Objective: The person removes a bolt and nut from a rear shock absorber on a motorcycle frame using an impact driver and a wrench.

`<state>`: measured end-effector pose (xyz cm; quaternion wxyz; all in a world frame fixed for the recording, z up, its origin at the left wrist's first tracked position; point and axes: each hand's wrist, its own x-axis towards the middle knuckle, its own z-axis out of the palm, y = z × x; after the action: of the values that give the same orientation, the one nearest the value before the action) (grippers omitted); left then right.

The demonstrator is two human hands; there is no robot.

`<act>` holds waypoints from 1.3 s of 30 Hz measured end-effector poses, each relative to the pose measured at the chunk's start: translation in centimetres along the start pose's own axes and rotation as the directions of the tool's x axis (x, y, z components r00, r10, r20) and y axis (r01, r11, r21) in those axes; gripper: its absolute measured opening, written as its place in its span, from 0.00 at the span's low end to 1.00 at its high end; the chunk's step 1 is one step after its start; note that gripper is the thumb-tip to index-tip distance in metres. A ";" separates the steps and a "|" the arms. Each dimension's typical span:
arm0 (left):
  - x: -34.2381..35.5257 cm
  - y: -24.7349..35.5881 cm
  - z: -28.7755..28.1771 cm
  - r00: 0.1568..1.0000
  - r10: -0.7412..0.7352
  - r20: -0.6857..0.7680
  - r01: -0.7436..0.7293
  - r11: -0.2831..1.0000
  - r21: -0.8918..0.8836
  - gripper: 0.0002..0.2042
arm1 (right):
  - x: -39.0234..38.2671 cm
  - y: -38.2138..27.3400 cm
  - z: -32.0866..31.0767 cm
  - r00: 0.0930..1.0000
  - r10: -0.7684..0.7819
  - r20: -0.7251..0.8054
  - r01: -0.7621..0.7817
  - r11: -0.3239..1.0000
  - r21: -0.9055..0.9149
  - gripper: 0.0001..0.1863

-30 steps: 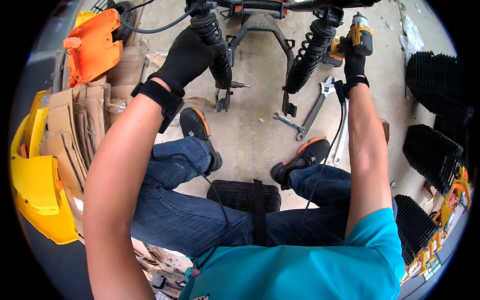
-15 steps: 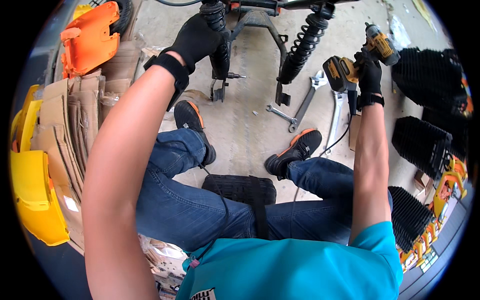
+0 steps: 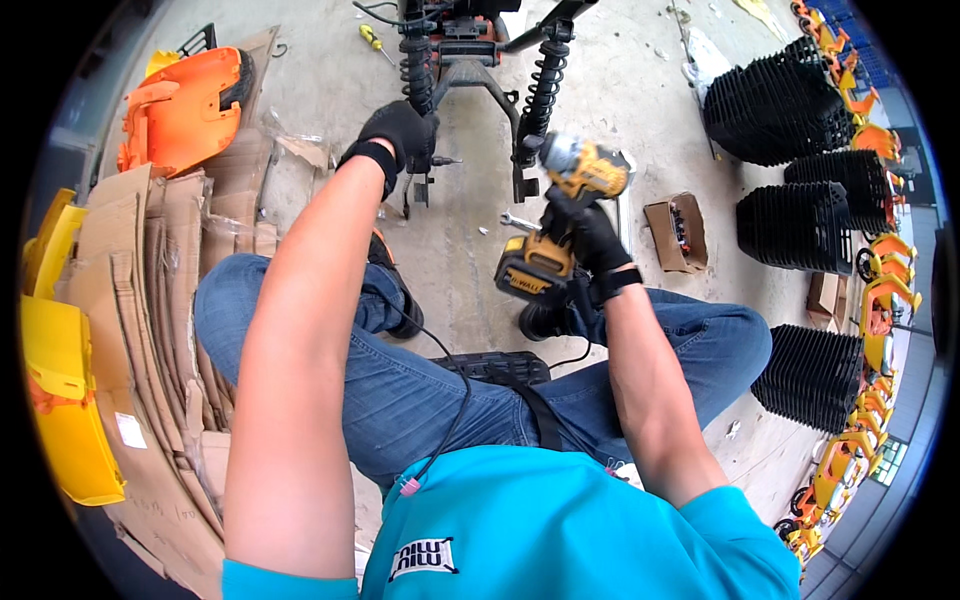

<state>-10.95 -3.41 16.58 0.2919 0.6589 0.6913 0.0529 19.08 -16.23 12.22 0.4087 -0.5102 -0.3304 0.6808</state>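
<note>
My black-gloved left hand (image 3: 398, 135) is closed around the lower end of the left shock absorber (image 3: 417, 72), which hangs from a black metal vehicle frame (image 3: 475, 75). A bolt-like piece (image 3: 447, 161) juts out to the right, just below that hand. In my gloved right hand (image 3: 592, 232) is a yellow-and-black cordless impact driver (image 3: 600, 172), gripped by its handle. Its head points left, close to the foot of the right shock absorber (image 3: 545, 85), and looks slightly blurred. A bracket (image 3: 525, 188) shows below that shock.
A wrench (image 3: 518, 221) lies on the floor behind the driver. Right of it stands an open cardboard box (image 3: 676, 235) with small parts. Stacked black baskets (image 3: 795, 225) line the right. Flattened cardboard (image 3: 150, 300), an orange panel (image 3: 185, 105) and a yellow panel (image 3: 65, 360) are at left.
My right hand has brought the impact driver leftward, from far right to near the right shock absorber, turning its head left. My left hand stays on the left shock. The view has shifted.
</note>
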 end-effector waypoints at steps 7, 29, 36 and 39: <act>-1.2 0.9 2.8 0.976 0.215 0.023 -0.216 0.964 0.152 0.11 | -0.6 4.1 1.6 0.972 0.211 0.103 -0.224 0.965 0.138 0.14; 4.7 -0.9 14.3 0.836 0.502 0.222 -0.394 0.268 0.879 0.04 | 2.8 8.2 -1.7 0.912 0.398 0.104 -0.411 0.891 0.195 0.13; 5.4 -1.5 13.0 0.776 0.581 0.244 -0.562 0.463 0.685 0.04 | 2.7 8.2 -1.8 0.923 0.381 0.064 -0.385 0.918 0.092 0.13; 5.6 -1.3 13.3 0.807 0.531 0.257 -0.518 0.430 0.739 0.05 | 2.5 7.7 -1.4 0.927 0.370 0.063 -0.374 0.925 0.061 0.14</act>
<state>-5.56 -2.41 3.17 -0.0608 0.8981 0.4052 -0.1600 18.40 -17.39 4.10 0.2817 -0.5312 -0.2131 0.7701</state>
